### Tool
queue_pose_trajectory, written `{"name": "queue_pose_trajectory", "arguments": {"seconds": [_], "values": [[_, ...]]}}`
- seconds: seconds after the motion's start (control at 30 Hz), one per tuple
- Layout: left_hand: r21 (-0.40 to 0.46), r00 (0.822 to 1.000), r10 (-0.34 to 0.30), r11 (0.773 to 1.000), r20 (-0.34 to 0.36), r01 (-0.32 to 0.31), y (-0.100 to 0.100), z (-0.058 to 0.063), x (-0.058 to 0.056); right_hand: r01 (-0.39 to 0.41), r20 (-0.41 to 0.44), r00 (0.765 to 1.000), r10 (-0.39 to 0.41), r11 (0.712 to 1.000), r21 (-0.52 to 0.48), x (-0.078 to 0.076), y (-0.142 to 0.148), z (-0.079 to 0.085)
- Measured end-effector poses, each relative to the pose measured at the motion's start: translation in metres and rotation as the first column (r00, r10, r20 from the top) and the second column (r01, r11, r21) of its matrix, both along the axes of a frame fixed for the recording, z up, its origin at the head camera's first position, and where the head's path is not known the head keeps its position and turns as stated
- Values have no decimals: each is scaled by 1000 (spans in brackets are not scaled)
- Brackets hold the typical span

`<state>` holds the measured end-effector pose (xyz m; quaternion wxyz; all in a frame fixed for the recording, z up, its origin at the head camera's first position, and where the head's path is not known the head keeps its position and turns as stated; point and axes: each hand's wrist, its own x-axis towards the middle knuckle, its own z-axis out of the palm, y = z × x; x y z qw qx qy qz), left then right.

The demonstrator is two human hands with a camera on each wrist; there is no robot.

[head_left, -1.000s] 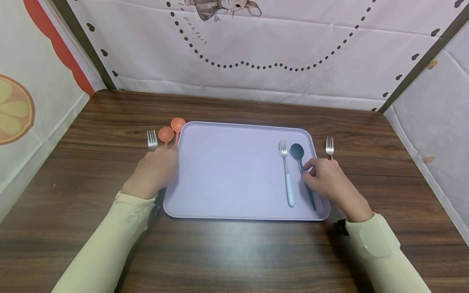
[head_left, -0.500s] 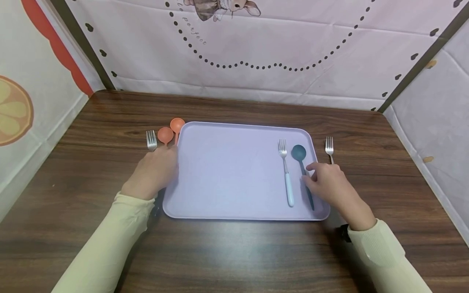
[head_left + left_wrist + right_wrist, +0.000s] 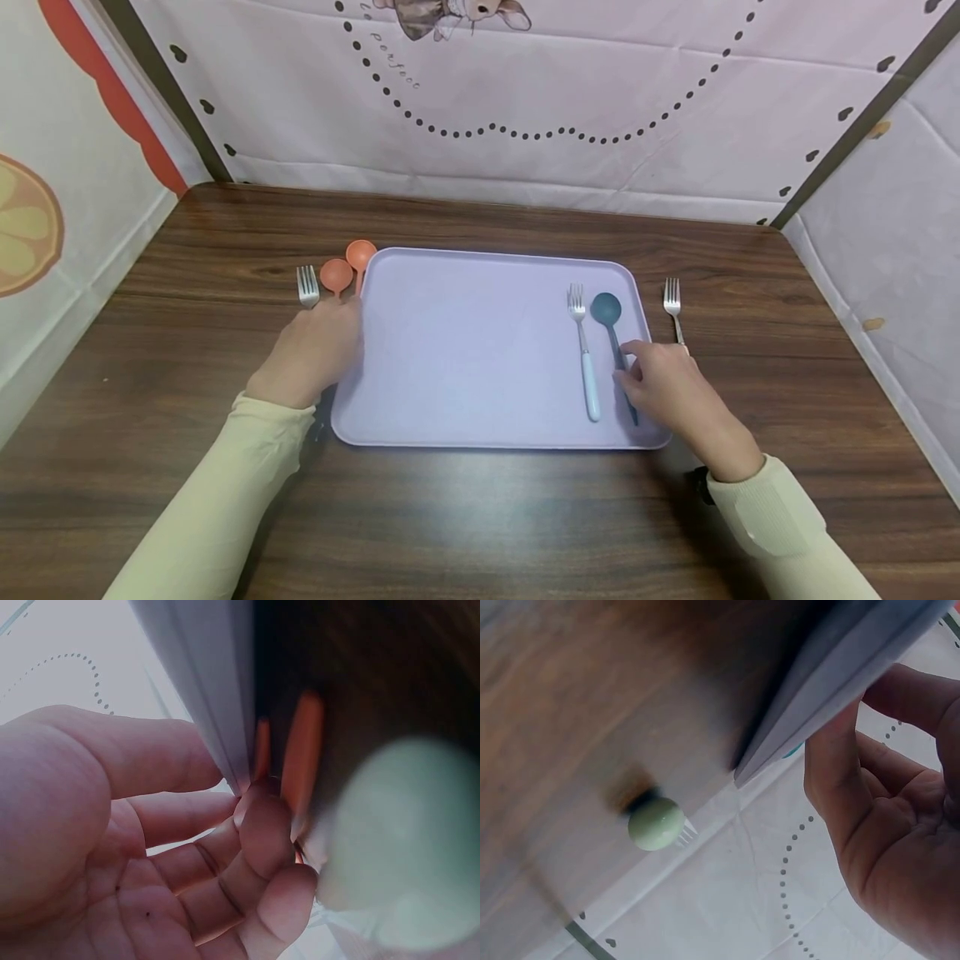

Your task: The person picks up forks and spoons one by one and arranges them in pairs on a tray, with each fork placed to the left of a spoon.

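Note:
A lavender tray [image 3: 465,350] lies on the table. On its right part rest a fork with a pale blue handle [image 3: 590,387] and a dark teal spoon [image 3: 606,309], side by side. The right hand [image 3: 667,379] reaches over the tray's right rim and pinches the teal spoon's handle between thumb and forefinger. At the tray's left rim, the left hand [image 3: 315,346] holds the edge, thumb and curled fingers around it in the left wrist view. Beyond that hand show the heads of two orange spoons, a reddish one [image 3: 336,273] and a brighter one [image 3: 361,254]; their handles are partly hidden.
A fork [image 3: 307,286] lies left of the orange spoons, its handle under the left hand. Another fork [image 3: 672,300] lies right of the tray, partly covered by the right hand. The wooden table [image 3: 487,525] is bounded by printed cloth walls [image 3: 510,100].
The teal spoon has turned slightly, its handle end shifting left so it lies more in line with the fork. The right hand has slid a little toward the near side; the left hand stays put.

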<state>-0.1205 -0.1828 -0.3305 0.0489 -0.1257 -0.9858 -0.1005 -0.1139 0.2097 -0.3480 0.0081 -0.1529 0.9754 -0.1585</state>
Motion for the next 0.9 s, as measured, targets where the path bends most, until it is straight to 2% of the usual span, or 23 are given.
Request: {"name": "queue_pose_trajectory", "arguments": {"seconds": [0.2,0.4,0.73,0.9], "values": [[5,1000,0,1000,19,0,0,0,-1,-7,-10,1000,7,1000,-3,-2,-1,0],[-4,999,3,1000,44,-3,0,-2,-3,-5,19,1000,6,1000,-8,-2,0,1],[-1,1000,1,1000,3,-1,0,-1,-1,4,54,999,-3,1000,-17,-4,-1,2],[1,1000,2,1000,4,-2,-1,-1,-1,11,70,997,-10,1000,-21,-5,-2,2]]}}
